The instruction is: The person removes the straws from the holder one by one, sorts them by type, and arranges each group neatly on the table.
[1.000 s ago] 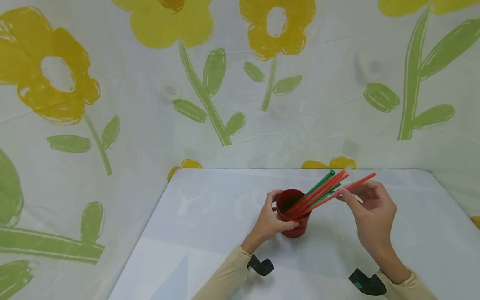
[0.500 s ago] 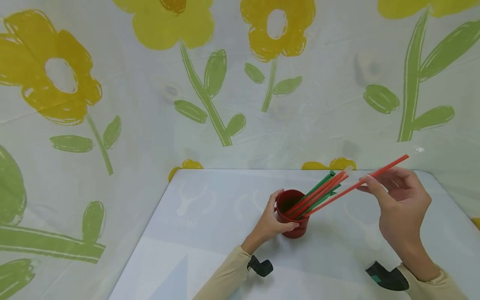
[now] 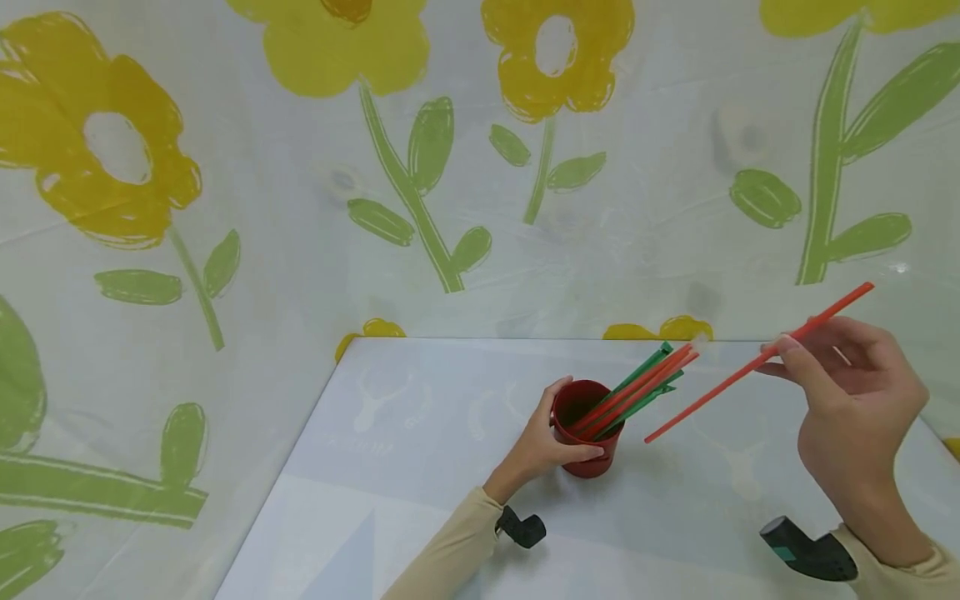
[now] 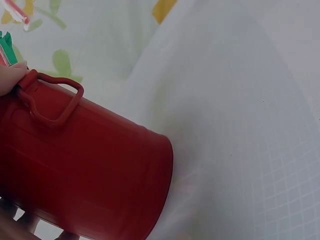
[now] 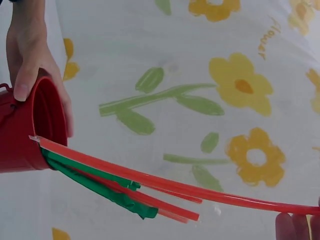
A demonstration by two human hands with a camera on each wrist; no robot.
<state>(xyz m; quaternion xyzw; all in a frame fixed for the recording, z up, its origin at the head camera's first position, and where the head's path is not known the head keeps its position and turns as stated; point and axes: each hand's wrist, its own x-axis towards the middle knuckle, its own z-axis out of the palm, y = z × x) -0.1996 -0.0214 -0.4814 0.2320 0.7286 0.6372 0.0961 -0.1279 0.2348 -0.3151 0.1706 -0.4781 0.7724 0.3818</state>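
Observation:
My left hand (image 3: 551, 437) grips a red metal bucket (image 4: 90, 165) near its rim, thumb across the near side and fingers around the far side. A small red side handle (image 4: 65, 107) shows in the left wrist view. Several red straws (image 3: 637, 392) and green straws (image 3: 651, 402) lean out of the bucket toward the right. To the right, above the table, my right hand (image 3: 858, 400) pinches one red straw (image 3: 723, 385) between thumb and fingers. That straw slants down to the left, its lower end apart from the bucket in the head view.
The white table (image 3: 420, 467) carries faint printed patterns. Behind it hangs a pale curtain (image 3: 637, 233) with yellow flowers and green stems. A black wrist camera (image 3: 810, 550) sits on the right wrist, another black wrist camera (image 3: 522, 528) on the left.
My right hand has moved right and drawn one red straw out of the bucket. The left hand and the bucket have stayed almost still.

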